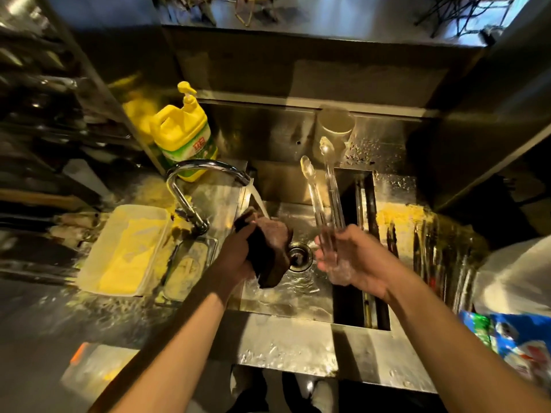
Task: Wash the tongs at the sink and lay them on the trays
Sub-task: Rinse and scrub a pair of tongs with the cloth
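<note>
Clear plastic tongs (pixel 323 192) point away from me over the steel sink (pixel 286 317), tips spread apart. My right hand (pixel 354 260) grips their hinge end above the right side of the basin. My left hand (pixel 235 257) holds a dark wet cloth (pixel 268 248) under the running stream from the chrome tap (pixel 190 186), left of the drain (pixel 299 254). Cloth and tongs are apart. More dark utensils lie on a rack (pixel 429 245) to the right of the sink; no tray is plainly recognisable.
A yellow pump bottle of dish soap (pixel 183 138) stands behind the tap. A lidded plastic box (pixel 125 248) and a small steel tray (pixel 190 263) sit left of the sink. A pale cup (pixel 335 123) stands at the back. Colourful packaging (pixel 507 338) lies right.
</note>
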Tool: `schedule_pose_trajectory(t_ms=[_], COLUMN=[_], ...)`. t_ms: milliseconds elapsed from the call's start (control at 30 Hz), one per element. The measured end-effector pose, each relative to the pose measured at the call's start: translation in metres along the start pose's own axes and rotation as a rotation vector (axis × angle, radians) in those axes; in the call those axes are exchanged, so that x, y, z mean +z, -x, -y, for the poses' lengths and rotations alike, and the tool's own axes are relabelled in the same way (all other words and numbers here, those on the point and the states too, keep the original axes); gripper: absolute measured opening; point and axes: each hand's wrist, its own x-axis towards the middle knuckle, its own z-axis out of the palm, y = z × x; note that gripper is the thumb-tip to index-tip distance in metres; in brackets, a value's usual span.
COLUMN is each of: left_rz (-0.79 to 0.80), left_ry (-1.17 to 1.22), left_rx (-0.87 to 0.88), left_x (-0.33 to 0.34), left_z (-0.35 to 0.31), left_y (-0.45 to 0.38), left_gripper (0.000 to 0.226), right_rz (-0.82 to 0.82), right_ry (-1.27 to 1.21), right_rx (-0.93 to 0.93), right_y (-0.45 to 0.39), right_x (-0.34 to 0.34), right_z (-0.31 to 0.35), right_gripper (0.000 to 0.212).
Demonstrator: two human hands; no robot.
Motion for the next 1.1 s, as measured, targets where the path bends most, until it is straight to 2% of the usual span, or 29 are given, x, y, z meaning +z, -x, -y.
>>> schedule_pose_trajectory(t_ms=[167, 267, 367, 433, 567, 667, 733, 867, 1000, 1100], left_rz=[-0.067, -0.003, 0.091, 0.137, -0.087, -0.234, -0.249, -0.163, -0.273, -0.253], left_ry=[-0.091, -0.050, 0.045, 0.073, -0.111, -0.185, -0.209, -0.257, -0.280, -0.258], left_rx=[0.088, 0.081, 0.100, 0.086, 0.104, 0.161, 0.159, 0.054, 0.243, 0.192], left_x=[0.020, 0.035, 0.040, 0.047, 0.067, 0.067, 0.069, 0.073, 0.067, 0.077], left_z=[-0.021, -0.027, -0.030, -0.028, -0.018, -0.025, -0.022, -0.006, -0.020, -0.008], left_y=[-0.018, -0.019, -0.021, -0.021, -0.031, -0.043, -0.048, -0.047, -0.053, -0.043], left_gripper=[0.031, 0.020, 0.038, 0.046, 0.040, 0.051, 0.054, 0.048, 0.037, 0.028], right_rz=[-0.067, -0.062, -0.111, -0.142, -0.148, -0.137, -0.159, -0.213, -0.194, -0.234], right_ry=[0.357, 0.525, 0.569, 0.624, 0.638, 0.592, 0.566, 0.594, 0.610, 0.596], right_rx=[-0.026, 0.008, -0.011, -0.026, -0.032, -0.044, -0.051, -0.039, -0.040, -0.035], right_y=[-0.011, -0.013, -0.014, -0.013, -0.004, 0.004, 0.003, -0.004, 0.000, -0.003], right_x=[0.006, 0.008, 0.015, 0.021, 0.029, 0.031, 0.034, 0.046, 0.049, 0.050], right_z=[-0.009, -0.015, -0.019, -0.021, -0.029, -0.034, -0.031, -0.026, -0.030, -0.024], right_gripper=[0.050, 0.039, 0.026, 0.025, 0.030, 0.035, 0.035, 0.030, 0.030, 0.035])
